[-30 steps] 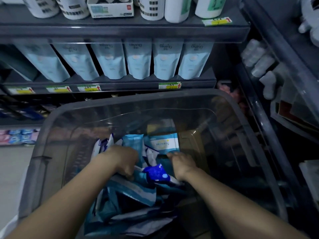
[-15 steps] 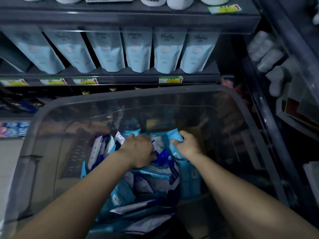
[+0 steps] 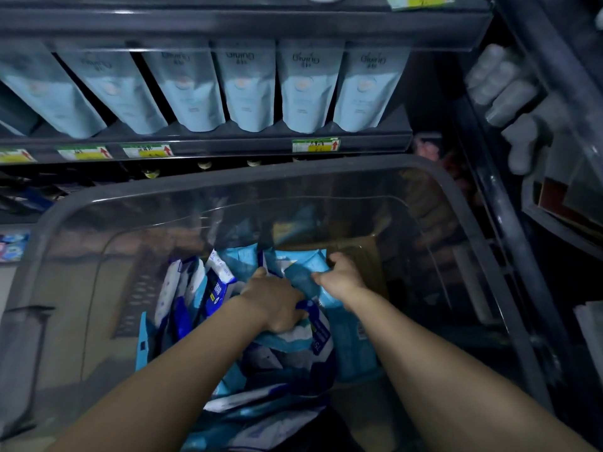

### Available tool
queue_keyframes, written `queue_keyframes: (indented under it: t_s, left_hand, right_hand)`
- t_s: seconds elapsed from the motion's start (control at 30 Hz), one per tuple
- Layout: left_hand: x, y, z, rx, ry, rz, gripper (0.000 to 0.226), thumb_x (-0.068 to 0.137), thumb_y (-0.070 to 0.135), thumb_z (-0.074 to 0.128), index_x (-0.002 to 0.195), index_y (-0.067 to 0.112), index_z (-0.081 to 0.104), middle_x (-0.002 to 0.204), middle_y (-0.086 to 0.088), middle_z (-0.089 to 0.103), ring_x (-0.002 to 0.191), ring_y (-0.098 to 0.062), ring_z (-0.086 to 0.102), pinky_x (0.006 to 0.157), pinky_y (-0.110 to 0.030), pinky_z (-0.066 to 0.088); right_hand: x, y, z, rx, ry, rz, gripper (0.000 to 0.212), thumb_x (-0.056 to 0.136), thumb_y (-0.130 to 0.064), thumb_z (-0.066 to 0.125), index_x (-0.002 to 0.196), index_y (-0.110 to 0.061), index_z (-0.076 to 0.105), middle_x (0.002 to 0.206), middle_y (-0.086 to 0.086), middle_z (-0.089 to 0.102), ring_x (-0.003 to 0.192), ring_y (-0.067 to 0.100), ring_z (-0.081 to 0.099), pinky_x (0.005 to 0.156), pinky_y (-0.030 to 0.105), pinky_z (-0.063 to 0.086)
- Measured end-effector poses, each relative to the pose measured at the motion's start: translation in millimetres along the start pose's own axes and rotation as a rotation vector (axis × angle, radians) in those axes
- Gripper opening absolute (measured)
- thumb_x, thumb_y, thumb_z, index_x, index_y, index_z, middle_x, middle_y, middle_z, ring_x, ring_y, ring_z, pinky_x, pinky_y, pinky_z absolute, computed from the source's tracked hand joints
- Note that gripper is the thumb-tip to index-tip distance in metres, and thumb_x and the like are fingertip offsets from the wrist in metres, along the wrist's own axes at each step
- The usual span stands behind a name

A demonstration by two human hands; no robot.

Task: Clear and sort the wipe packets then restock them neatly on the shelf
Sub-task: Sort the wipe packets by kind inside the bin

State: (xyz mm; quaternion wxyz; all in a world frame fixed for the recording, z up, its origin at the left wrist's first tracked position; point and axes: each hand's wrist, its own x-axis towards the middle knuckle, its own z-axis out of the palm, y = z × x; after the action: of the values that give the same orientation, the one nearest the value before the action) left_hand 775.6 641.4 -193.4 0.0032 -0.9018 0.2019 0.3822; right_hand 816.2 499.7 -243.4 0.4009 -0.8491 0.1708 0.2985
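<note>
Six light-blue stand-up pouches [image 3: 244, 89] lined up at 12 o'clock. Four price tags [image 3: 316, 145] on the rail below them, a fifth tag [image 3: 421, 0] at 1 o'clock. One clear plastic bin [image 3: 293, 176]. The wipe packets [image 3: 215, 288] are too jumbled to count.

Your bin [image 3: 248, 182] is open on top, so you can reach straight down into it. Inside the bin, the wipe packets [image 3: 287, 360] crowd the middle and near side. Your left grip [image 3: 277, 305] and right grip [image 3: 342, 280] are both clasped round packets there, close together. The bin's left part and right part are open room. A brown box [image 3: 362, 252] stands by the bin's far wall, just beyond your right grip. Past the bin's far rim the shelf [image 3: 228, 148] edge juts out, with pouches [image 3: 244, 89] lined along it and only narrow gaps between them. Right of the bin a rack [image 3: 502, 223] stands close.
</note>
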Motion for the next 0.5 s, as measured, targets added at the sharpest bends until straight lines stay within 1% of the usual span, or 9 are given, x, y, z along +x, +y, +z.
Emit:
queue_keyframes:
  t_s: [0.07,0.13,0.2,0.27,0.3,0.37,0.43,0.47,0.5]
  left_hand:
    - [-2,2,-1,0.034,0.009,-0.001,0.041,0.097,0.048,0.032,0.126,0.027,0.052,0.116,-0.004,0.062,0.111,-0.026,0.054,0.102,-0.046,0.024]
    - [-2,3,-2,0.049,0.030,0.001,0.040,0.097,0.047,0.033,0.123,0.025,0.053,0.115,-0.004,0.063,0.108,-0.026,0.056,0.099,-0.044,0.027]
    - [-3,3,-1,0.052,0.039,0.005,0.040,0.097,0.048,0.032,0.121,0.024,0.055,0.116,-0.004,0.062,0.109,-0.026,0.055,0.099,-0.043,0.027]
    - [-3,2,-1,0.046,0.038,0.007,0.041,0.097,0.048,0.032,0.121,0.024,0.055,0.117,-0.003,0.062,0.110,-0.025,0.055,0.100,-0.043,0.027]
    - [-4,1,0,0.045,0.039,0.009,0.041,0.098,0.048,0.032,0.122,0.025,0.055,0.118,-0.003,0.061,0.111,-0.024,0.055,0.100,-0.043,0.026]
    - [-4,1,0,0.052,0.047,0.013,0.041,0.098,0.047,0.031,0.125,0.025,0.054,0.119,-0.003,0.061,0.112,-0.025,0.055,0.100,-0.043,0.027]
    - [-4,2,-1,0.063,0.044,0.012,0.041,0.099,0.045,0.031,0.125,0.025,0.054,0.119,-0.004,0.062,0.111,-0.025,0.055,0.099,-0.043,0.029]
    - [-3,3,-1,0.071,0.043,0.013,0.041,0.099,0.045,0.031,0.124,0.024,0.055,0.118,-0.003,0.062,0.110,-0.025,0.056,0.098,-0.042,0.029]
    - [-3,3,-2,0.079,0.046,0.015,0.041,0.099,0.045,0.031,0.123,0.023,0.057,0.117,-0.003,0.063,0.109,-0.024,0.056,0.097,-0.042,0.030]
  right_hand:
    - [-4,-3,-6,-0.156,0.042,-0.055,0.023,0.082,-0.020,0.065,0.104,-0.015,0.064,0.106,0.007,0.068,0.098,0.026,0.063,0.081,0.029,0.050]
    - [-7,-3,-19,-0.417,0.229,-0.163,0.021,0.086,-0.024,0.061,0.105,-0.015,0.062,0.111,0.008,0.066,0.106,0.030,0.057,0.085,0.032,0.047]
    - [-8,1,-33,-0.565,0.379,-0.270,0.031,0.089,-0.023,0.059,0.118,-0.015,0.056,0.121,0.008,0.058,0.115,0.029,0.049,0.090,0.034,0.042]
    - [-9,8,-44,-0.579,0.398,-0.287,0.052,0.088,-0.022,0.064,0.136,-0.018,0.045,0.132,0.007,0.048,0.121,0.027,0.045,0.093,0.036,0.042]
    - [-13,10,-47,-0.625,0.416,-0.323,0.061,0.085,-0.022,0.069,0.139,-0.019,0.043,0.133,0.006,0.046,0.121,0.027,0.046,0.093,0.036,0.044]
    - [-17,15,-42,-0.768,0.534,-0.556,0.057,0.070,-0.016,0.081,0.123,-0.015,0.059,0.118,0.008,0.055,0.105,0.028,0.056,0.082,0.035,0.050]
    - [-25,15,-32,-0.927,0.448,-0.731,0.037,0.060,-0.010,0.083,0.093,-0.014,0.068,0.093,0.006,0.061,0.085,0.027,0.060,0.064,0.031,0.049]
    - [-29,13,-30,-0.968,0.263,-0.696,0.028,0.065,-0.011,0.079,0.090,-0.013,0.067,0.093,0.006,0.062,0.085,0.027,0.060,0.062,0.030,0.047]
    - [-33,12,-26,-0.999,0.077,-0.604,0.023,0.075,-0.013,0.073,0.096,-0.013,0.065,0.101,0.007,0.062,0.093,0.026,0.060,0.066,0.031,0.047]
